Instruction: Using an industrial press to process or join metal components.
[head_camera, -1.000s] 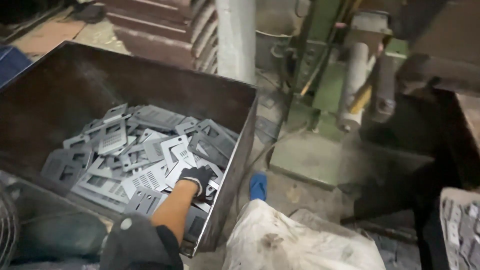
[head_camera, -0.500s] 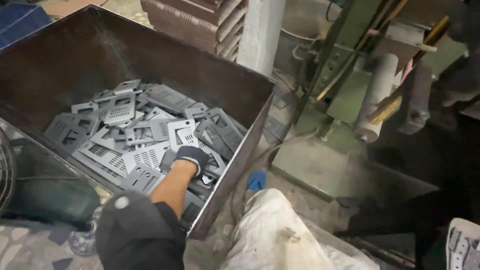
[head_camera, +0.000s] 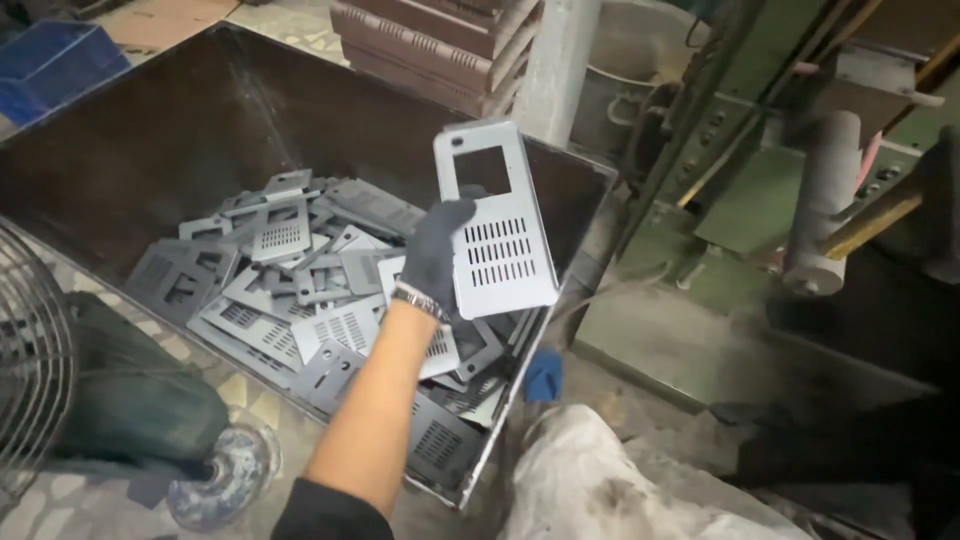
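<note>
1. Bin (head_camera: 130, 150), a big dark metal box with sloped walls, fills the left of the view; grey stamped plates (head_camera: 300, 300) lie heaped loosely across its bottom, each with a window cut-out and rows of slots.
2. Green press machine (head_camera: 760, 200) stands to the right of the bin, with a grey cylinder hanging at its front.
3. Wire fan guard (head_camera: 30, 370) shows at the left edge, beside a dark green motor housing (head_camera: 130, 400).
4. Pale dusty sack (head_camera: 610, 480) lies at the bottom, just beside the bin's near corner.
5. Stamped metal panel (head_camera: 500, 240), light grey, is held upright above the heap, clear of the other plates.
6. Left hand (head_camera: 435, 250), in a dark glove with a wristwatch, has its grip closed on the panel's left edge; the right hand seems out of view.
</note>
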